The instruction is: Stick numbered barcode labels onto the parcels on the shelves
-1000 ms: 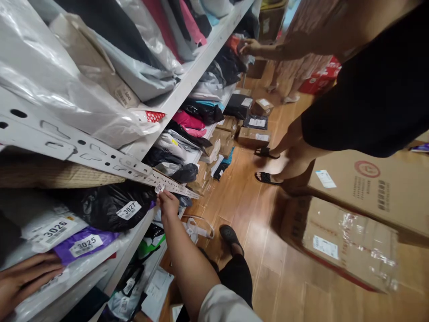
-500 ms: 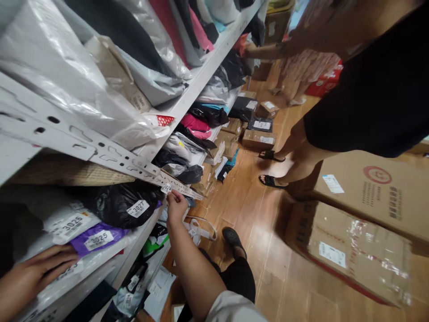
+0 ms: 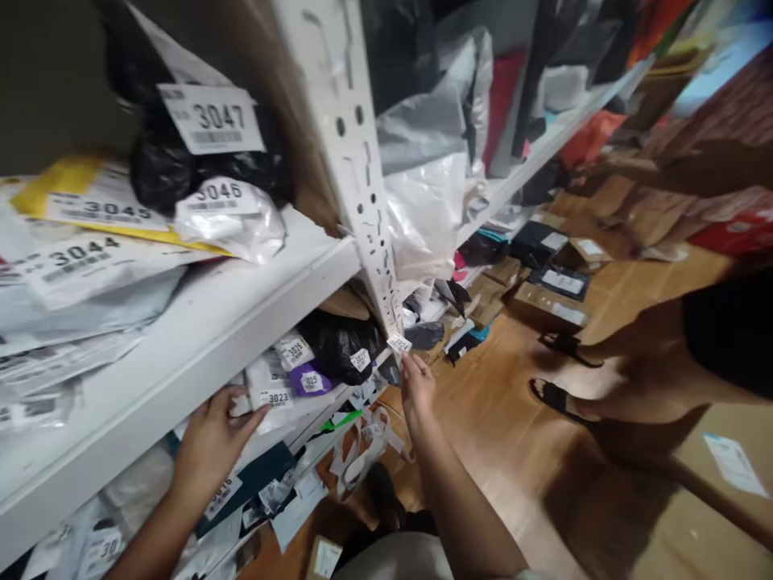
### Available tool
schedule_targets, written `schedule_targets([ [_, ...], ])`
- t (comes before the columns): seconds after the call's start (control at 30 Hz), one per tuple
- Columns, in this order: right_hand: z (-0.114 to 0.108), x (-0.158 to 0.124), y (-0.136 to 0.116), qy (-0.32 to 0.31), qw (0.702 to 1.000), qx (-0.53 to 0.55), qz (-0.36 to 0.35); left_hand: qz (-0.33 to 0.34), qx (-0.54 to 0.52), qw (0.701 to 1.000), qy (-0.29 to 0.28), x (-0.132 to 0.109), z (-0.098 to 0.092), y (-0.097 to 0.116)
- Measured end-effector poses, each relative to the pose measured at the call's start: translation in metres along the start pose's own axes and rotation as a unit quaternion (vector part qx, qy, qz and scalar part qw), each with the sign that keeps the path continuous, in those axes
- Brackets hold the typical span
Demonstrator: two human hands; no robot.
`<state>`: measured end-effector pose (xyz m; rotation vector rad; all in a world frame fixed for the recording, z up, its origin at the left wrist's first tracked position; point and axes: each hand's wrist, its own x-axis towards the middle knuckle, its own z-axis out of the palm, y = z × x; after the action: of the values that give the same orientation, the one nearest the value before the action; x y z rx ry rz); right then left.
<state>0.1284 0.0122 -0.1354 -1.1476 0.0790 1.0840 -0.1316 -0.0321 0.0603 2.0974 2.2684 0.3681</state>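
My right hand (image 3: 418, 385) pinches a small white label (image 3: 399, 343), printed 3024 in the earlier frame, beside the foot of the perforated white upright (image 3: 369, 193). My left hand (image 3: 208, 443) reaches to the lower shelf with thumb and fingers apart, at the edge of a white parcel (image 3: 266, 377) labelled 3023. Whether its fingertips touch the parcel I cannot tell. Beyond it lie a white parcel (image 3: 293, 350) marked 3026, a purple parcel (image 3: 312, 380) marked 3025 and a black bag (image 3: 338, 342) marked 3027.
Above my left hand runs a white shelf (image 3: 254, 318) carrying parcels labelled 3044 to 3047. Boxes (image 3: 547, 306) line the wooden floor (image 3: 483, 451) by the racks. A person in black (image 3: 725, 338) stands at the right, near a large carton (image 3: 713, 491).
My view has swung left and shifted, bringing the upper shelf in. My left hand has moved off the purple parcel to the 3023 parcel, fingers spreading. My right hand still pinches the label.
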Motion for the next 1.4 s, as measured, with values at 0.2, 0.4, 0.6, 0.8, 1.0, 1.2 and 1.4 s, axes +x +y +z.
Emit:
schedule_targets([
  [0.2,0.005,0.001,-0.01,0.015,0.999,-0.039,-0.021,-0.246,-0.211,0.94,-0.108,-0.024,0.01,0.006],
  [0.4,0.005,-0.018,-0.021,0.002,0.994,-0.082,-0.069,-0.299,-0.405,0.858,-0.107,-0.029,0.023,-0.003],
  [0.6,0.012,0.01,-0.028,0.004,0.991,-0.111,-0.068,-0.278,-0.409,0.862,-0.109,-0.03,0.024,-0.007],
  [0.8,0.01,0.003,-0.026,0.022,0.983,-0.142,-0.117,-0.256,-0.384,0.881,-0.107,-0.031,0.029,-0.01],
  [1.0,0.002,-0.019,-0.053,-0.049,0.964,-0.194,-0.176,-0.235,-0.385,0.886,-0.106,-0.032,0.032,-0.013],
  [1.2,0.013,-0.091,-0.065,-0.334,0.882,-0.306,-0.128,-0.235,-0.436,0.864,-0.09,-0.034,0.038,-0.012],
  [1.4,0.069,-0.158,-0.041,-0.513,0.595,-0.529,-0.321,-0.186,-0.397,0.892,-0.107,-0.04,0.04,-0.016],
])
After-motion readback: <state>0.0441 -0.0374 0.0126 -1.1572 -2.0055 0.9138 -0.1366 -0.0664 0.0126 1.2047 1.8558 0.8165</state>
